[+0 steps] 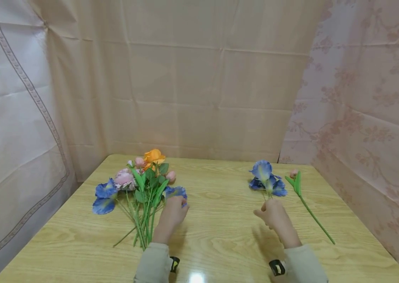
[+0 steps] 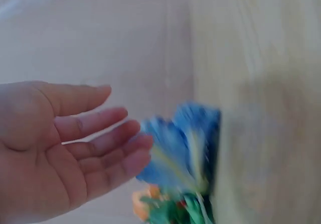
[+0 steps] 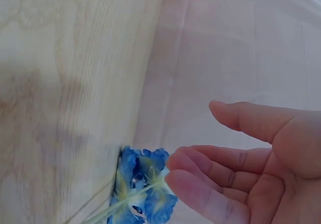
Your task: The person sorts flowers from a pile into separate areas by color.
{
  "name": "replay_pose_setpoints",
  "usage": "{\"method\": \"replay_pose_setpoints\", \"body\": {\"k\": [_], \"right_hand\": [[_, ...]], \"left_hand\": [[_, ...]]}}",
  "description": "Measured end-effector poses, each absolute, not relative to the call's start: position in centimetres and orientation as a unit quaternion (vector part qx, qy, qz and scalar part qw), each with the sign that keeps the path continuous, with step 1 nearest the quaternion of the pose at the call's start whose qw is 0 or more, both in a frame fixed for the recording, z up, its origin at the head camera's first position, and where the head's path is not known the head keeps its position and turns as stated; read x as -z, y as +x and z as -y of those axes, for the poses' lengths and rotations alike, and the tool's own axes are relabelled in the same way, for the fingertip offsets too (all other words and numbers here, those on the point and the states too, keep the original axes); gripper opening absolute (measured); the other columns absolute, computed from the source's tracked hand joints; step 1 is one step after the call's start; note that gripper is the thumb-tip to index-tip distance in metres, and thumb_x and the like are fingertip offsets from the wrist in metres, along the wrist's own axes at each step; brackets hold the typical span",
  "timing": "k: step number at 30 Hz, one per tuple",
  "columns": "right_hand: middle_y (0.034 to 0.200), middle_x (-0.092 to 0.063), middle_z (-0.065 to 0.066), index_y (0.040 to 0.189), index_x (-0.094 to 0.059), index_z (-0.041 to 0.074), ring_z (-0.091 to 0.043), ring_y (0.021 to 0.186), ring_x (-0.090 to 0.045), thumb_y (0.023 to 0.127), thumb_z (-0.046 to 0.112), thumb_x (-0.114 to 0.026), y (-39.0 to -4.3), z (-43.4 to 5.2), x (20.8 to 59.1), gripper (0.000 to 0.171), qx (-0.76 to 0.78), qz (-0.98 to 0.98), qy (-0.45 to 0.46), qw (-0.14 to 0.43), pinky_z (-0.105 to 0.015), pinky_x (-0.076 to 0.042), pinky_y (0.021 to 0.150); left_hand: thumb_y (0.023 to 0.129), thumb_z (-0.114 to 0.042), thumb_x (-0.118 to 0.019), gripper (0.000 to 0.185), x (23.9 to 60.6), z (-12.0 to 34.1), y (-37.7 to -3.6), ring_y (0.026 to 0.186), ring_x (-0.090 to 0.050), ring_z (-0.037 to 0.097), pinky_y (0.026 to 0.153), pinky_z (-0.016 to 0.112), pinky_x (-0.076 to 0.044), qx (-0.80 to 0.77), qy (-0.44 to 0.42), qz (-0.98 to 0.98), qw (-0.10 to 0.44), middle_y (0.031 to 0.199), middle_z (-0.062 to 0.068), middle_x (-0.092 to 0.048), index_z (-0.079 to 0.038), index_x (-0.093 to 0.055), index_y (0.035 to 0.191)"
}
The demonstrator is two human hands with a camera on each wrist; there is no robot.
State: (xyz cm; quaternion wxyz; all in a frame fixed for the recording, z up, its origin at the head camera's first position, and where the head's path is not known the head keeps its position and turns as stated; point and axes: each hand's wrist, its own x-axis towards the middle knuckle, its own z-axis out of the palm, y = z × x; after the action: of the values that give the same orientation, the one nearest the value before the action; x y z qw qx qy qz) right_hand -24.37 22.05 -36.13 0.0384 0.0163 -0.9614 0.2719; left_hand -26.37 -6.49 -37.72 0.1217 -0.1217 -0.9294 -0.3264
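Note:
My left hand [image 1: 173, 214] hovers over the table beside a blue iris [image 1: 175, 192] at the right side of a flower pile. In the left wrist view its fingers [image 2: 108, 138] are loosely bent with nothing in them, and the blue iris [image 2: 183, 146] lies just past the fingertips. My right hand [image 1: 274, 215] is over the stems of blue irises [image 1: 266, 179] on the right. The right wrist view shows that palm bare, its fingers [image 3: 215, 171] relaxed and the thumb apart, with the blue irises [image 3: 143, 184] beyond the fingertips.
The pile at left holds an orange rose [image 1: 154, 156], a pink peony [image 1: 125, 179], pink tulip buds [image 1: 171, 176], more blue irises [image 1: 103, 196] and green stems [image 1: 144, 224]. A single pink tulip [image 1: 297, 184] lies far right on the wooden table [image 1: 217, 228]. Cloth curtains [image 1: 199, 78] hang behind.

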Motion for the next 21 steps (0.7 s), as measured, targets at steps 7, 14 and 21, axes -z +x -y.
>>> {"method": "replay_pose_setpoints", "body": {"k": [7,14,21], "right_hand": [[0.046,-0.048,-0.006,0.084,-0.062,-0.009,-0.021,0.041,-0.052,0.083,0.015,-0.062,-24.0,-21.6,36.1,0.023,-0.273,0.961,0.02,0.026,-0.027,-0.042,0.041],[0.047,-0.05,-0.009,0.087,-0.06,-0.012,-0.021,0.041,-0.053,0.083,0.013,-0.062,-24.1,-21.6,36.5,0.025,-0.286,0.958,0.025,0.025,-0.028,-0.044,0.043],[0.045,-0.048,-0.006,0.083,-0.061,-0.01,-0.021,0.04,-0.052,0.082,0.012,-0.062,-24.0,-21.2,36.3,0.023,-0.286,0.956,0.044,0.037,-0.028,-0.044,0.043]], "left_hand": [[0.08,0.006,-0.054,0.014,38.5,10.0,-26.9,0.054,-0.055,0.029,0.048,0.038,-0.043,0.245,-0.029,0.956,0.157,0.06,0.016,-0.053,0.005,-0.056,0.066],[0.077,0.01,-0.05,0.013,38.8,12.1,-27.1,0.058,-0.057,0.038,0.049,0.045,-0.045,0.23,0.025,0.957,0.176,0.064,0.023,-0.056,0.007,-0.056,0.066],[0.077,0.008,-0.05,0.009,39.0,12.7,-27.0,0.064,-0.058,0.041,0.05,0.046,-0.046,0.219,0.081,0.959,0.158,0.072,0.027,-0.058,0.008,-0.058,0.072]]}}
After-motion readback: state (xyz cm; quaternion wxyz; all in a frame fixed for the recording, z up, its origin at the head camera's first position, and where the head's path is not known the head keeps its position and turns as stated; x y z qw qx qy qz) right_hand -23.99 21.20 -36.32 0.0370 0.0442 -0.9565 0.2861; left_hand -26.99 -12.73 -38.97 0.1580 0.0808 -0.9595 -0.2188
